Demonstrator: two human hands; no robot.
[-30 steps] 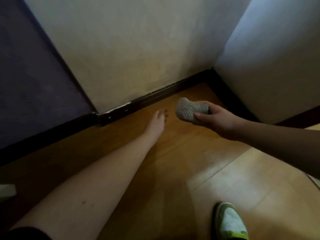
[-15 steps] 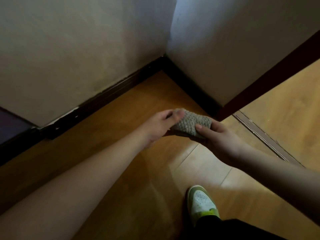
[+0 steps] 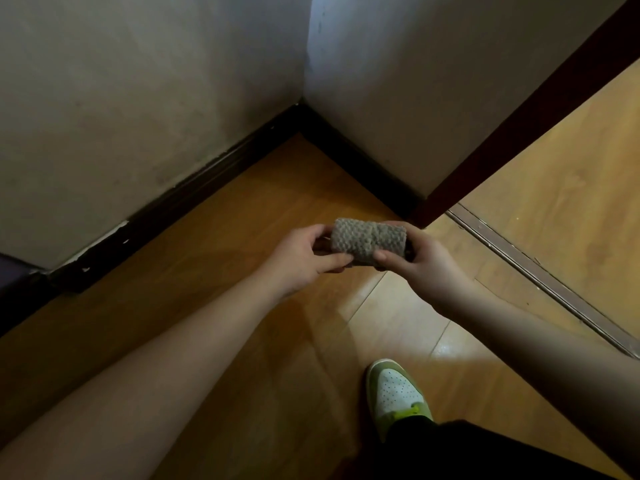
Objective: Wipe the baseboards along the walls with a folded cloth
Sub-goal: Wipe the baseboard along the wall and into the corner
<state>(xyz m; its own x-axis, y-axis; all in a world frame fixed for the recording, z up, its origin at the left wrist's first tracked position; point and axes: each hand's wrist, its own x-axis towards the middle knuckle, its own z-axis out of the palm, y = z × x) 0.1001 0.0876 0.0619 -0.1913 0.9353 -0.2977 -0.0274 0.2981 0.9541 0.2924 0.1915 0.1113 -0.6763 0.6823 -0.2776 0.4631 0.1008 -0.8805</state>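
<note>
Folded cloth point(image 3: 367, 241) held above the floor point(image 3: 221, 258), near the baseboard point(image 3: 194, 195) corner.
It is gripped by left hand point(image 3: 304, 259) and right hand point(image 3: 420, 259); a green shoe point(image 3: 398, 393) is seen below it; nothing lies between.

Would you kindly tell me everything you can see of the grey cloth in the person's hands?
The grey knobbly-textured folded cloth is a compact, roll-like bundle, lying roughly level and crosswise above the orange wooden floor, near the corner of the dark baseboard. The left hand grips its left end and the right hand its right end, thumbs under its near edge. It touches neither floor nor baseboard.
</note>
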